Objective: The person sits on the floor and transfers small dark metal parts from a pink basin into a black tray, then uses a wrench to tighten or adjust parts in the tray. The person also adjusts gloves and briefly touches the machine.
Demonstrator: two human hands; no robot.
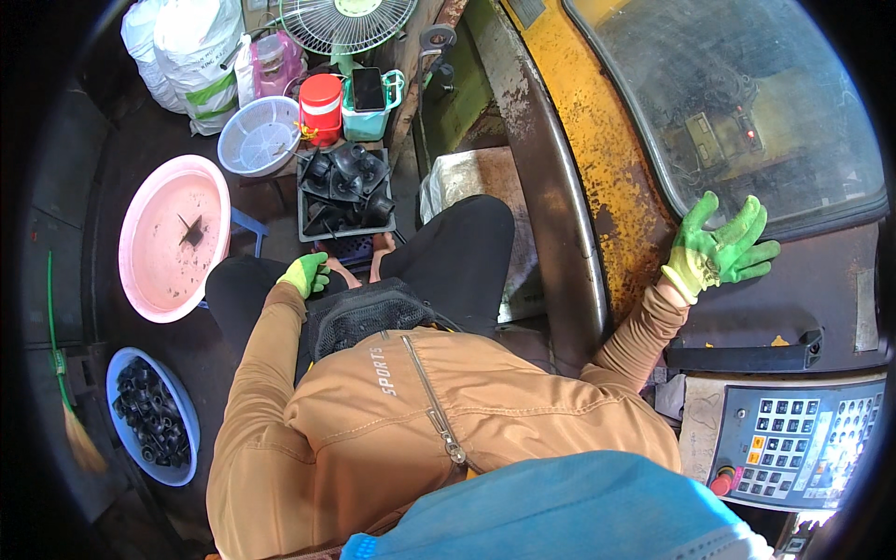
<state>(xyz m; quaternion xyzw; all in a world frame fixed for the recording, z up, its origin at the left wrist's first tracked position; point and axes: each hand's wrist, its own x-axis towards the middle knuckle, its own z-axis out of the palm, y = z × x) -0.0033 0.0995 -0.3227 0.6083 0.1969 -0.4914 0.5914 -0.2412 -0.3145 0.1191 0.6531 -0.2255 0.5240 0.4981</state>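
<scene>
My right hand [721, 245], in a green and yellow glove, is raised with spread fingers at the lower edge of the window [747, 103] in a worn yellow machine door [611, 177]. It holds nothing. My left hand [306, 274], gloved alike, rests by my left thigh with loosely bent fingers; I see nothing in it. Just ahead of it, in front of my knees, a dark tray [347, 231] holds several black cup-like moulded parts [345, 177]. Through the cloudy glass, a tan block-shaped part [704, 140] and a small red light [750, 134] show.
At left stand a pink basin [140, 233] with dark scraps, a blue basin [190, 397] of small black parts and a broom [79, 434]. A white basket [252, 161], red jug [321, 112], fan [308, 37] and white sacks [201, 56] stand ahead. A button panel [793, 448] is at lower right.
</scene>
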